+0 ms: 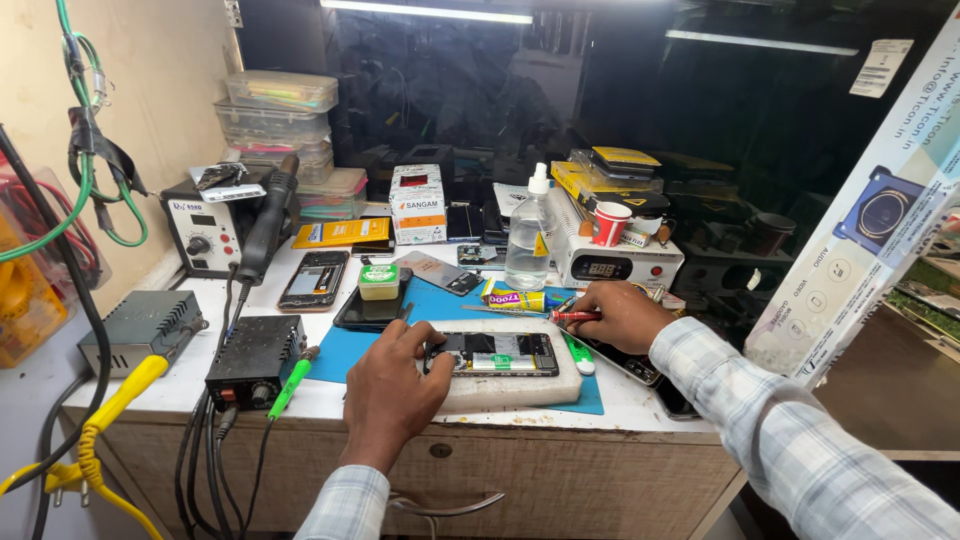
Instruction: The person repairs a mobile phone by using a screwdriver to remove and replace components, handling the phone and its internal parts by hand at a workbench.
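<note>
The left hand (392,385) rests on the near-left end of the opened phone (492,354), fingers curled down onto its edge and pinning it, not closed round it. The phone lies flat, back off, on a white pad (520,388) at the front of the bench. It looks light and thin, and with its boards and cables bare it is probably fragile; the safest hold would be by the frame's long edges, away from the exposed middle.

Just right of the phone, the right hand (625,315) pinches a red-handled tool (572,317), fingers clamped on it, tip pointing left. A green tool (577,355) lies at the phone's right end.

Behind the phone sit a glue tube (515,298) and a dark phone (372,312). Farther back stands a clear bottle (527,240), and a red cup (610,223) behind that.
</note>
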